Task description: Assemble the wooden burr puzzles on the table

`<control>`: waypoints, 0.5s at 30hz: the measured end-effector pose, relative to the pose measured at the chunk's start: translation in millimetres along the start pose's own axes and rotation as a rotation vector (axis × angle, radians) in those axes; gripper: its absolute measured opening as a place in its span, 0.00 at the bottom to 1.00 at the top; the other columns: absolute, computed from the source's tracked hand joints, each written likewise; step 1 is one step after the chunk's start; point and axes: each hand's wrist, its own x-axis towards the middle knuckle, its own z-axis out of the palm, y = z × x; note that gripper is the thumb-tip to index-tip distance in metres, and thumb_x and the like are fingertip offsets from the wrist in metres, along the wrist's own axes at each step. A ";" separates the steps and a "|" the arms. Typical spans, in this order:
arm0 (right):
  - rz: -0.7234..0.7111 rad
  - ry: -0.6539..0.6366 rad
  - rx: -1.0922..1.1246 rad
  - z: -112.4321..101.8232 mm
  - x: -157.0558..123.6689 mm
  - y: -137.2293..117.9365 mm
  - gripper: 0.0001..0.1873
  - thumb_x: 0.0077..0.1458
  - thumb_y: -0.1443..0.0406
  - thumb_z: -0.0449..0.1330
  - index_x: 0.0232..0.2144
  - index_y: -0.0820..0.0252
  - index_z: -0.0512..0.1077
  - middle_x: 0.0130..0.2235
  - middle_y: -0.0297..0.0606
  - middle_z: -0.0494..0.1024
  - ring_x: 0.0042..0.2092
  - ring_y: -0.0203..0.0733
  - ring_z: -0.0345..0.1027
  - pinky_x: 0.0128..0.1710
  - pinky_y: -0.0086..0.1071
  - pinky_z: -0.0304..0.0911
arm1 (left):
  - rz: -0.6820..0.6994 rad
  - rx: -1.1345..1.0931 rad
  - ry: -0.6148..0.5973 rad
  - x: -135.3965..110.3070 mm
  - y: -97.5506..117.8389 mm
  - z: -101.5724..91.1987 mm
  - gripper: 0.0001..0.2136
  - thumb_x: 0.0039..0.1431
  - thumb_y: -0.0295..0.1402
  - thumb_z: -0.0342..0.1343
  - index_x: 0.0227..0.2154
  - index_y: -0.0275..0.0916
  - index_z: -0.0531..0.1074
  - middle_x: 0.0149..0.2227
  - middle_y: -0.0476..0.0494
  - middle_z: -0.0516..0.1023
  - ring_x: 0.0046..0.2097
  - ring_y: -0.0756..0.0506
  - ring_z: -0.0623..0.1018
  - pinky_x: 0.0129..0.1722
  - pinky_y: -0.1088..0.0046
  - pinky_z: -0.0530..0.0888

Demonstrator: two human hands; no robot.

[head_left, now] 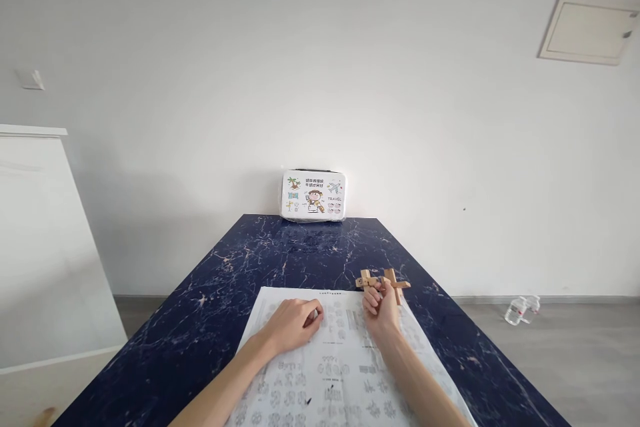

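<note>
My right hand (pixel 381 307) is at the far right corner of a printed paper sheet (pixel 350 360), thumb and fingers closed on a wooden block (pixel 391 275). Beside it are a few more notched wooden pieces (pixel 367 280), light brown and crossing one another; the fingers partly cover them. They look like parts of an interlocking wooden puzzle. My left hand (pixel 295 323) rests on the left part of the sheet, its fingers curled in and the thumb near the index finger. Nothing shows in it. The sheet carries rows of small grey diagrams and lies beneath both forearms.
A white case (pixel 314 195) with cartoon prints stands at the table's far edge against the wall. The table (pixel 210 300) is dark blue with a marble pattern. A white cabinet (pixel 45 233) is on the left; clear plastic bottles (pixel 516 311) are on the floor at right.
</note>
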 end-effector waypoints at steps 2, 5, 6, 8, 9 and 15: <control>-0.029 0.004 -0.044 1.7 -1.1 0.2 0.17 0.57 0.53 0.59 0.27 0.53 0.57 0.20 0.21 0.52 0.16 0.29 0.44 0.12 0.24 0.42 | 0.003 -0.015 0.004 -0.3 0.3 -0.4 0.11 0.67 0.36 0.48 0.37 0.42 0.77 0.27 0.48 0.78 0.29 0.46 0.75 0.32 0.71 0.64; -0.072 0.002 -0.150 6.9 -6.4 -0.4 0.18 0.58 0.53 0.60 0.27 0.53 0.58 0.20 0.23 0.53 0.16 0.30 0.44 0.12 0.25 0.40 | -0.001 -0.029 -0.001 -0.8 1.6 -1.8 0.11 0.67 0.36 0.48 0.36 0.41 0.77 0.27 0.48 0.78 0.29 0.46 0.74 0.31 0.72 0.64; -0.086 0.000 -0.187 9.5 -9.2 -0.8 0.18 0.58 0.52 0.60 0.27 0.53 0.58 0.20 0.23 0.53 0.17 0.30 0.44 0.12 0.25 0.39 | -0.004 -0.029 -0.005 -1.1 2.3 -2.3 0.12 0.67 0.36 0.48 0.36 0.41 0.77 0.27 0.48 0.78 0.28 0.46 0.74 0.31 0.72 0.63; -0.115 -0.008 -0.253 15.6 -16.0 -1.8 0.21 0.59 0.49 0.60 0.27 0.53 0.59 0.20 0.24 0.54 0.18 0.30 0.43 0.14 0.26 0.38 | -0.011 -0.029 -0.007 -1.4 3.6 -3.1 0.12 0.67 0.36 0.48 0.36 0.41 0.77 0.27 0.47 0.78 0.28 0.47 0.74 0.31 0.72 0.63; -0.124 -0.041 -0.298 19.0 -20.0 -2.1 0.21 0.60 0.47 0.60 0.27 0.53 0.59 0.19 0.24 0.55 0.18 0.30 0.43 0.15 0.27 0.39 | -0.016 -0.036 -0.007 -1.4 4.1 -3.2 0.12 0.67 0.37 0.48 0.36 0.41 0.77 0.27 0.48 0.78 0.28 0.47 0.74 0.31 0.72 0.63; -0.159 -0.393 -0.721 34.2 -45.3 2.7 0.29 0.61 0.38 0.52 0.24 0.53 0.60 0.15 0.27 0.59 0.17 0.34 0.45 0.19 0.32 0.43 | -0.135 -0.355 0.072 4.6 2.9 -3.0 0.19 0.70 0.48 0.46 0.37 0.39 0.75 0.26 0.48 0.75 0.28 0.47 0.72 0.30 0.73 0.65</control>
